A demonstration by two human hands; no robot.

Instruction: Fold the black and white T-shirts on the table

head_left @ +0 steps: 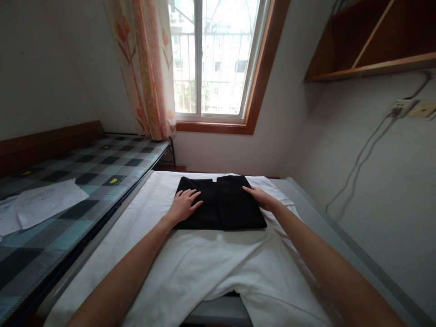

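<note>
A black folded garment (223, 204) lies flat on a white sheet (211, 268) spread over a grey table. My left hand (184, 204) rests palm down on the garment's left part, fingers spread and flat. My right hand (260, 196) lies flat on its right edge, fingers stretched out toward the middle. Neither hand grips anything.
A bed with a checked blue and grey cover (68, 190) stands to the left, with white paper (37, 204) on it. A window (214, 59) and a flowered curtain (146, 68) are ahead. A wooden shelf (371, 41) and a wall socket (400, 109) with cables are on the right wall.
</note>
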